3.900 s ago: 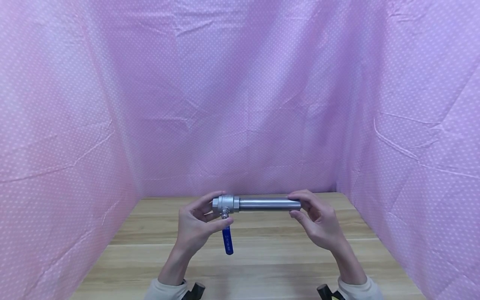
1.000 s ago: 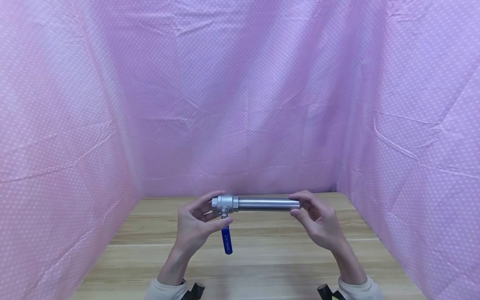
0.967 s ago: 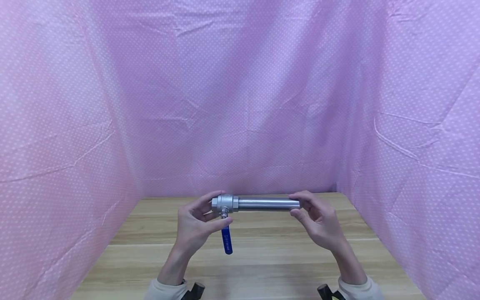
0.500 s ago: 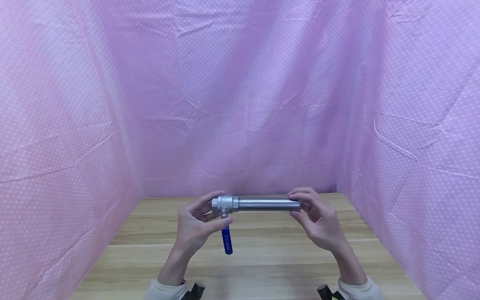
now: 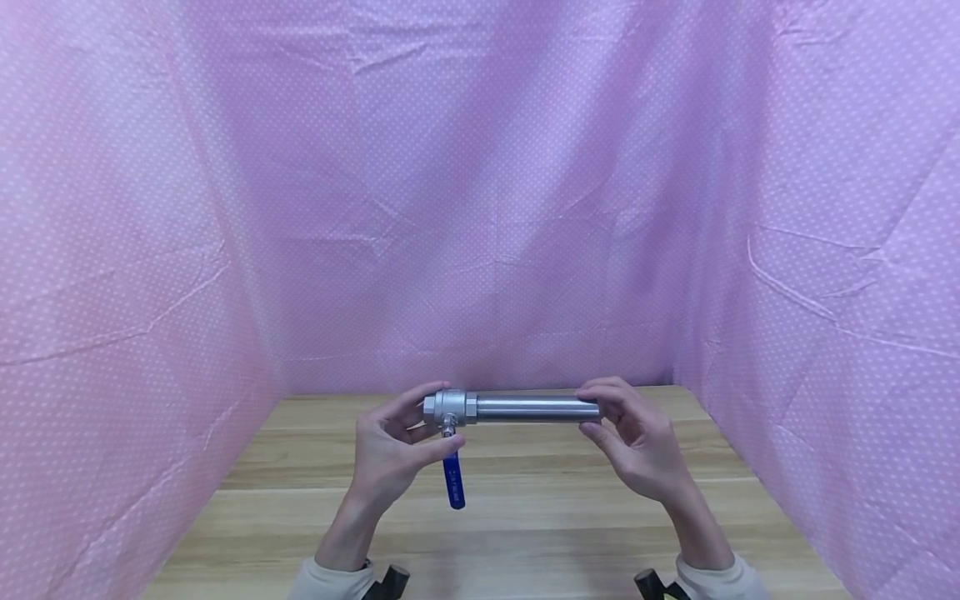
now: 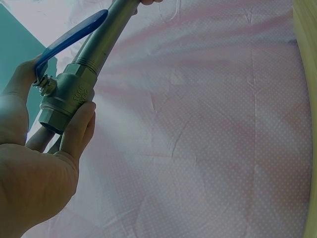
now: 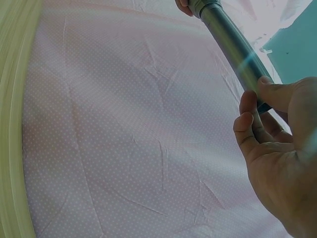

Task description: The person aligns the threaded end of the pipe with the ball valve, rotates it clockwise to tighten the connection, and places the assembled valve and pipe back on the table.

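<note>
My left hand [image 5: 390,450] grips a silver ball valve [image 5: 452,407], fingers behind its body and thumb at the base of its blue lever handle [image 5: 454,483]. In the head view the lever points down toward me. A smooth steel pipe [image 5: 538,407] runs level to the right from the valve; in the left wrist view, threads [image 6: 85,63] show where it enters the valve's hex end. At the pipe's far right end, my right hand [image 5: 637,442] pinches it between thumb and fingers. Raised lettering shows on the valve body [image 6: 72,94] in the left wrist view.
Valve and pipe are held up over a light wooden table [image 5: 510,533]. Pink dotted cloth [image 5: 480,208] hangs at the back and on both sides. Black wrist mounts [image 5: 388,582] show at the bottom of the head view.
Over the last seconds the right fingers shift their grip slightly on the pipe's end, the thumb now a little lower than one second ago. The valve and left hand stay almost still.
</note>
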Motion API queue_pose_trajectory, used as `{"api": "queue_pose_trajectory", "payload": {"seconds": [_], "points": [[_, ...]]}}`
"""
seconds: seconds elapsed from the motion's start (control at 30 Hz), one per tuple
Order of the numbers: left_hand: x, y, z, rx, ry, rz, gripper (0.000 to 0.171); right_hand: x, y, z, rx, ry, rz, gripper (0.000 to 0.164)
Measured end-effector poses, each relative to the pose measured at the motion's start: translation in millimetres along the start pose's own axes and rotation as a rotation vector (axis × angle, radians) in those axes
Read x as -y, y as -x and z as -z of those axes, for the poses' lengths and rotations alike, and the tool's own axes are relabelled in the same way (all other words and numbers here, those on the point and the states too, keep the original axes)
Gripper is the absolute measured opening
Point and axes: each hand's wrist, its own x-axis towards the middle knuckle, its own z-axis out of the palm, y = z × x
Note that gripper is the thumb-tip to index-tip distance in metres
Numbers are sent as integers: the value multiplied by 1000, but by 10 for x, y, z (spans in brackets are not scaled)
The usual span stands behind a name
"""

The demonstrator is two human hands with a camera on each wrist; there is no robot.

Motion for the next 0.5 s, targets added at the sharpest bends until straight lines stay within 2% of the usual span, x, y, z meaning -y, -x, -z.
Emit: {"api": "queue_pose_trajectory", "payload": {"seconds": [0.3,0.5], "points": [[-9,-5,-2,3,6,5,66,-19,17,-2,-12,-4,4,46],[-7,-3,1,3,6,5,66,-10,30,3,-18,54,-26,45]]}}
